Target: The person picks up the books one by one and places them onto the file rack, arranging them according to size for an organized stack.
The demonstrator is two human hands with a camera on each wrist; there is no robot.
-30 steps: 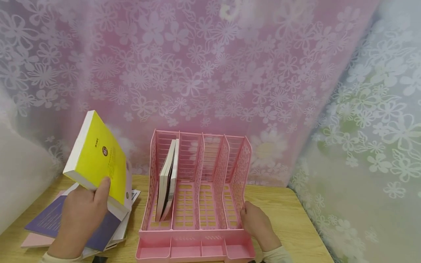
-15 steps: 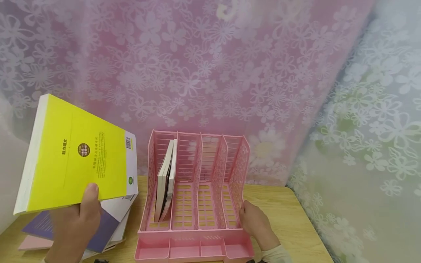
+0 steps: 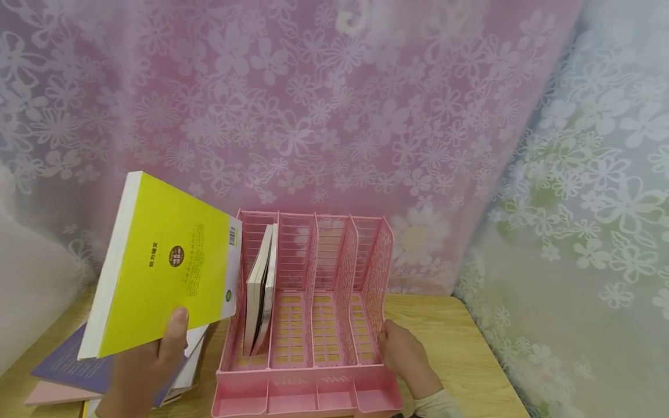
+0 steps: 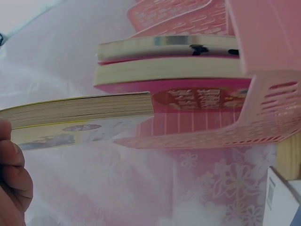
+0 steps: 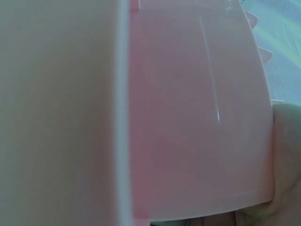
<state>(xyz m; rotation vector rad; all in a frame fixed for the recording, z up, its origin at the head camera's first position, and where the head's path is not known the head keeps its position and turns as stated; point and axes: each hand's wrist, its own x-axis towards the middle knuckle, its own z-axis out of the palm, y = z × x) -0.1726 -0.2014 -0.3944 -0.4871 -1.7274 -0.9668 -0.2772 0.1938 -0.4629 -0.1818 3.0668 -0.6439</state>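
Note:
My left hand (image 3: 148,368) grips a thick yellow book (image 3: 167,261) by its lower edge, thumb on the back cover and fingers behind it. The book is raised and tilted, overlapping the left wall of a pink desktop book rack (image 3: 307,374). In the left wrist view, the end of the yellow book (image 4: 84,110) is close to the rack's leftmost slot. Two books (image 3: 259,287) lean together in that slot. My right hand (image 3: 405,354) holds the front of the rack's right side wall; in the right wrist view its fingers curl at the pink plastic edge.
Under the left forearm lies a loose pile of books, with a purple-blue one (image 3: 73,363) near the top and a pink one (image 3: 60,393) below. Small trays (image 3: 292,397) line the rack's front. A floral curtain (image 3: 324,116) hangs behind the wooden table (image 3: 449,342).
The yellow book swung to show its back cover fully and rose to the left, then moved right and slightly down toward the rack. My right hand has kept its hold on the rack.

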